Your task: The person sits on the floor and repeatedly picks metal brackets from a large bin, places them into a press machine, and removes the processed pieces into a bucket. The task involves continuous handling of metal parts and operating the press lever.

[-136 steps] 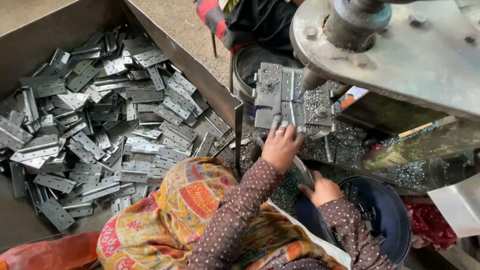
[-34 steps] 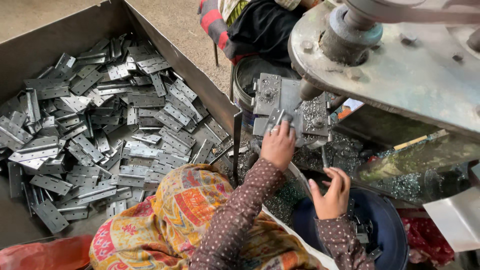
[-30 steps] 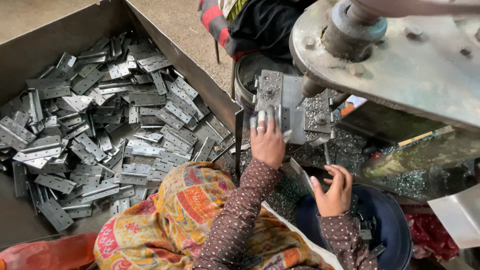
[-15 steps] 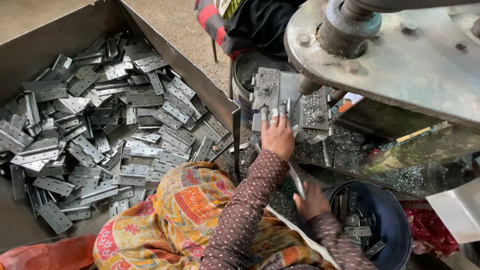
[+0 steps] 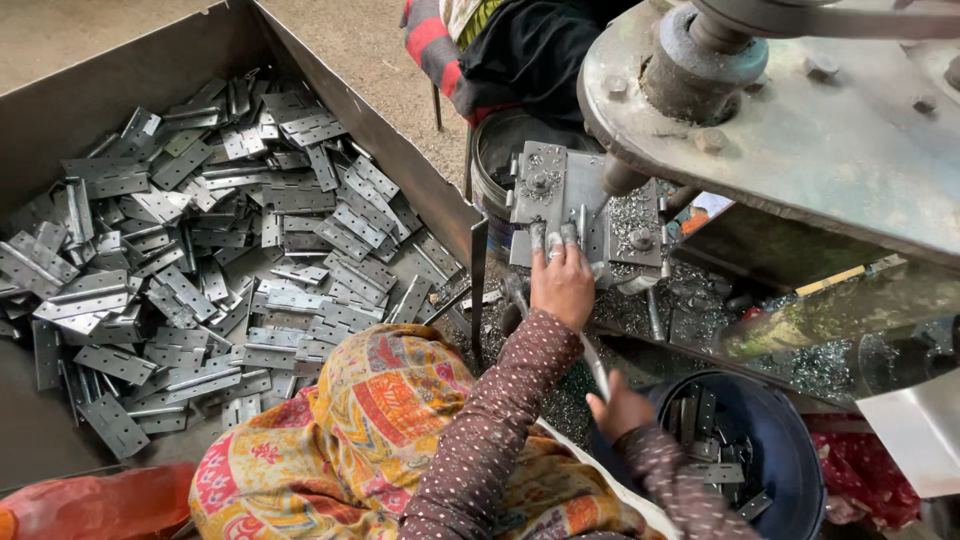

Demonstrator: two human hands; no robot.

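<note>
- My left hand is up at the steel fixture block under the press head; its fingertips press flat against the block's front. Whether they pinch a piece there I cannot tell.
- My right hand hangs at the rim of the dark blue bucket, fingers curled around a thin metal rod that runs up toward the block.
- The hinge plates sit loose in that bucket, just beside my right hand; many more hinge plates lie heaped in the big metal tray on my left.
- I judge each plate stiff, thin and light, likely slick, with sharp stamped edges; best taken by the long edges, not the corners.
- Room is tight: the press head overhangs the block, and metal chips litter the bed around it.
- The tray's upright corner edge stands close beside my left forearm.
- Another person's striped sleeve is beyond the press, well apart.
</note>
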